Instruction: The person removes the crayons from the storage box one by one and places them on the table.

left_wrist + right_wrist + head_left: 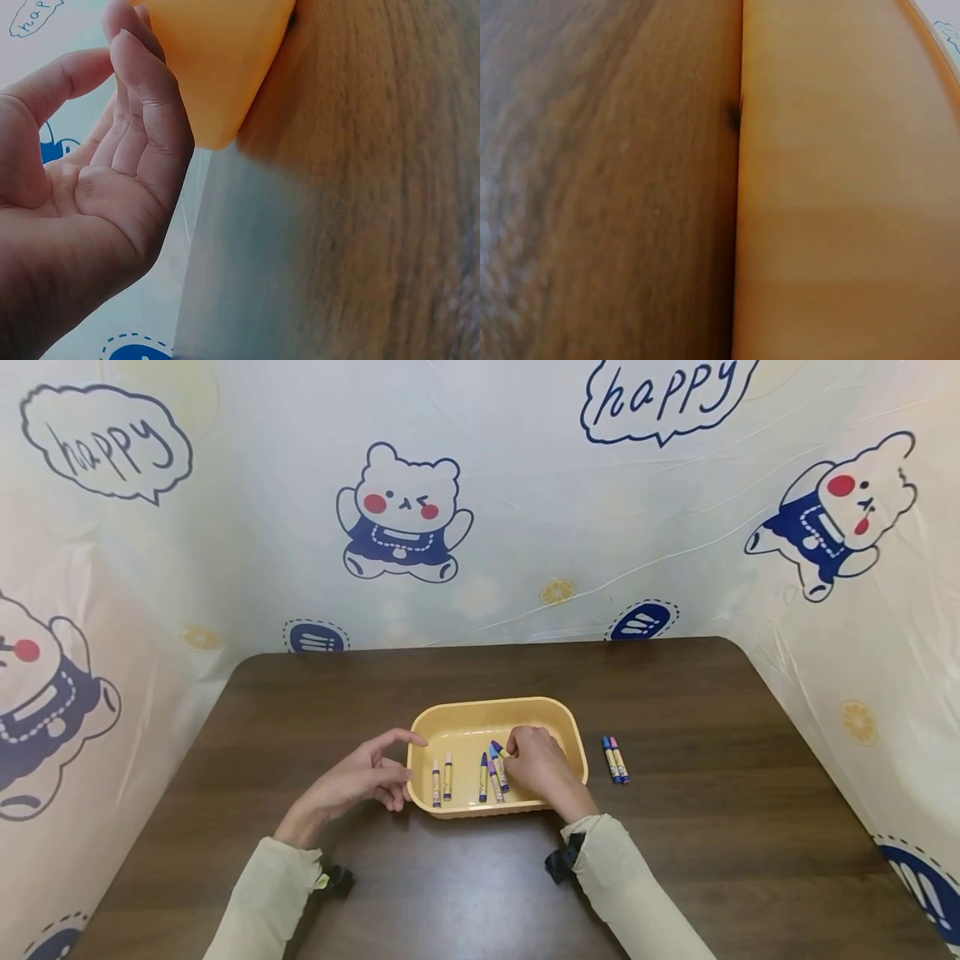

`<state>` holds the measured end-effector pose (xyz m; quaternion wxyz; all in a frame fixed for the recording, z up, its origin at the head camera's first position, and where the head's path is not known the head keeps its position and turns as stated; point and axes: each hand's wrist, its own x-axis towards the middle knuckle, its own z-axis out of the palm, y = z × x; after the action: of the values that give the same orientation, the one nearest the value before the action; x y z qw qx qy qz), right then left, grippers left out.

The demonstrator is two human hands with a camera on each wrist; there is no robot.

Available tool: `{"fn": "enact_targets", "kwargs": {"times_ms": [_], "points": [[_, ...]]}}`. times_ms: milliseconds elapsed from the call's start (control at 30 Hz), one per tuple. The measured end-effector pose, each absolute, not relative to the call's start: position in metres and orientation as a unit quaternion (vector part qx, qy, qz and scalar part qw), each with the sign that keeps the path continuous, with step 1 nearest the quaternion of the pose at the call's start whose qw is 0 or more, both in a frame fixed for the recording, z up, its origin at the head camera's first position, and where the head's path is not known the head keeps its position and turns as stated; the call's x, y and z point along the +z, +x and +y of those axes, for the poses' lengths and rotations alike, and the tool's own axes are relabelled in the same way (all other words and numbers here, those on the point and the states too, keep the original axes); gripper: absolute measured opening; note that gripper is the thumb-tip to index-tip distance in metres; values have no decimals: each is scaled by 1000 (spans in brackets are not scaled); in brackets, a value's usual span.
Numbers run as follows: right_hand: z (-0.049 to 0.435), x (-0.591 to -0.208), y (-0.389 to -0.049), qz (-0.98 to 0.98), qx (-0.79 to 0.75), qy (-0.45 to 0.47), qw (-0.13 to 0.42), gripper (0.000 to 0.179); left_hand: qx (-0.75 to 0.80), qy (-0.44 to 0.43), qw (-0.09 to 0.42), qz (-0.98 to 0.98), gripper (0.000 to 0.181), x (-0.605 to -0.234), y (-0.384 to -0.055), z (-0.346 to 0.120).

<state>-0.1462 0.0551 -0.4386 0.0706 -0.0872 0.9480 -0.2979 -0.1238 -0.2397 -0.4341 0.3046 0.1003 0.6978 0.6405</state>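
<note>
A yellow plastic tray [480, 718] stands on the table. My left hand [367, 772] grips its left end, the index finger reaching over the rim; in the left wrist view, fingers of that hand meet the orange-looking tray wall [225, 67]. My right hand [542, 766] dips into the right half of the tray, fingers pointing down. From under its fingers pokes a dark-tipped crayon [498, 748], which it pinches; the fingertips are hidden. Beside it lie a blue crayon [483, 778] and a purple-pink crayon [494, 781]. Two pale-tipped crayons, one a pale crayon [447, 777], lie at the left.
Right of the tray, a blue crayon [611, 760] and a pink crayon [619, 762] lie side by side on the brown wooden table [705, 827]. A printed curtain [510, 510] surrounds the table's back and sides. The right wrist view shows the tray's outer wall [847, 180] close up.
</note>
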Motion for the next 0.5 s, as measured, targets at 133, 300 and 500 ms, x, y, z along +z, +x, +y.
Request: {"fn": "enact_targets", "kwargs": {"times_ms": [133, 300, 500], "points": [[54, -439, -147, 947, -303, -79, 72, 14, 646, 100, 306, 692, 56, -435, -124, -240], [53, -439, -146, 946, -309, -75, 67, 12, 650, 103, 306, 688, 55, -438, -125, -242], [54, -437, -147, 943, -321, -67, 49, 9, 646, 101, 305, 693, 53, -439, -125, -242]]}}
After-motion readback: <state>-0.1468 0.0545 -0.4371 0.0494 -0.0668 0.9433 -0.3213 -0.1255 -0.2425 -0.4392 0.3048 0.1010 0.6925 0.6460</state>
